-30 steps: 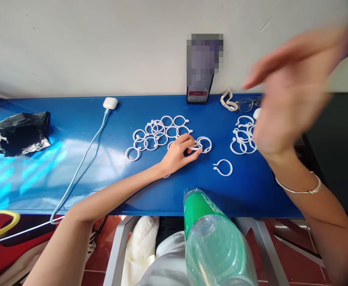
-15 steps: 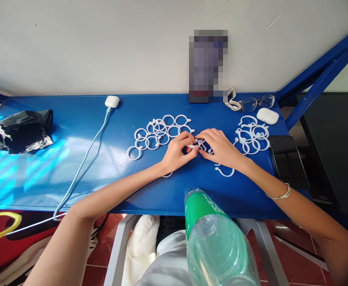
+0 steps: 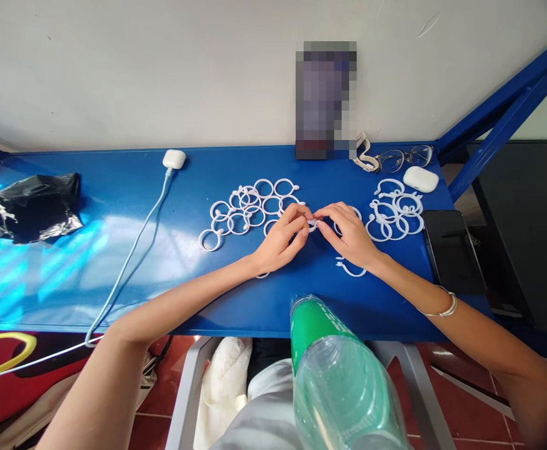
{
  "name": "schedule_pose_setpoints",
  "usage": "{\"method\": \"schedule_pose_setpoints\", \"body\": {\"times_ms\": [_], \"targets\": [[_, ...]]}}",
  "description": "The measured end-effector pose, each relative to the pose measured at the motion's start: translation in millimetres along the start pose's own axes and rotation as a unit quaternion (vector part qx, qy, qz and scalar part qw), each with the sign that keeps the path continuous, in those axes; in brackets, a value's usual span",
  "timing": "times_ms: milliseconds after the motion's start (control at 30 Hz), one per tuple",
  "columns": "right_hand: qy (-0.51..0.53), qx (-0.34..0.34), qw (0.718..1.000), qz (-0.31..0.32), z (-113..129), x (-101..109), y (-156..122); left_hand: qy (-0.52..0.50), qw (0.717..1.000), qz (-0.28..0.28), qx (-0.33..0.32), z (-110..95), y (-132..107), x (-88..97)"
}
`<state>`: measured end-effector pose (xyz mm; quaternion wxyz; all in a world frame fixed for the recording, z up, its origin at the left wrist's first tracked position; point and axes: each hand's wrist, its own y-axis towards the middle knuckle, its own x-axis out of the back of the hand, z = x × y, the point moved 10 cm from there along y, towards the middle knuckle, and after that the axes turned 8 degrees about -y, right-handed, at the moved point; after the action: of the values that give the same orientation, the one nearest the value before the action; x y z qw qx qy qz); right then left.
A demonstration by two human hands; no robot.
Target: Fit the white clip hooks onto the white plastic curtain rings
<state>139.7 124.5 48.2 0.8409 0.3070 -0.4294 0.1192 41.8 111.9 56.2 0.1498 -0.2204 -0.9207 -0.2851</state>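
Note:
Above the middle of the blue table (image 3: 127, 187), my left hand (image 3: 282, 242) and my right hand (image 3: 351, 236) meet at the fingertips. Both are closed in a pinch on a small white plastic ring (image 3: 311, 226), mostly covered by the fingers. Closed white rings (image 3: 238, 224) lie grouped beyond and left of my left hand. To the right of my right hand is a second group of white rings (image 3: 397, 220), several with an open gap. One open ring (image 3: 352, 270) lies below my right palm, and another peeks from under my left wrist.
A green-labelled plastic bottle (image 3: 348, 381) stands close to my body at the front edge. Black phone (image 3: 454, 244), white earbud case (image 3: 421, 179) and glasses (image 3: 392, 161) sit at the right. On the left are a charger cable (image 3: 137, 240), white case (image 3: 174, 159) and black plastic bag (image 3: 34, 203).
My fingertips have drawn closer together around the white ring. My right hand has shifted slightly, so a ring behind it shows more. The loose pieces seen between the hands are no longer visible there.

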Motion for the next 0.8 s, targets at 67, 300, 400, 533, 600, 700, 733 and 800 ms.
{"method": "schedule_pose_setpoints", "body": {"times_ms": [67,300,400,533,600,700,733,800], "targets": [[0.018,0.002,1.000,0.007,-3,-3,0,0.000,1.000,0.008,0.008,2,1,-1.6],[0.047,0.007,0.999,0.025,-7,-5,1,0.003,0.998,0.021,0.051,10,1,-3.9],[0.058,0.007,0.998,0.022,-7,-4,2,0.003,0.998,0.029,0.053,11,1,-5.7],[0.061,0.010,0.998,0.018,-6,-3,3,0.007,0.998,0.030,0.055,12,1,-6.1],[0.061,0.010,0.998,0.017,-6,-3,3,0.009,0.998,0.035,0.060,13,1,-7.3],[0.063,0.015,0.998,0.013,-6,-2,2,0.011,0.997,0.041,0.066,14,0,-8.9],[0.064,0.017,0.998,0.011,-6,-2,2,0.010,0.997,0.041,0.066,14,0,-9.0],[0.065,0.016,0.998,0.013,-6,-3,2,0.009,0.997,0.038,0.065,15,0,-8.9]]}}
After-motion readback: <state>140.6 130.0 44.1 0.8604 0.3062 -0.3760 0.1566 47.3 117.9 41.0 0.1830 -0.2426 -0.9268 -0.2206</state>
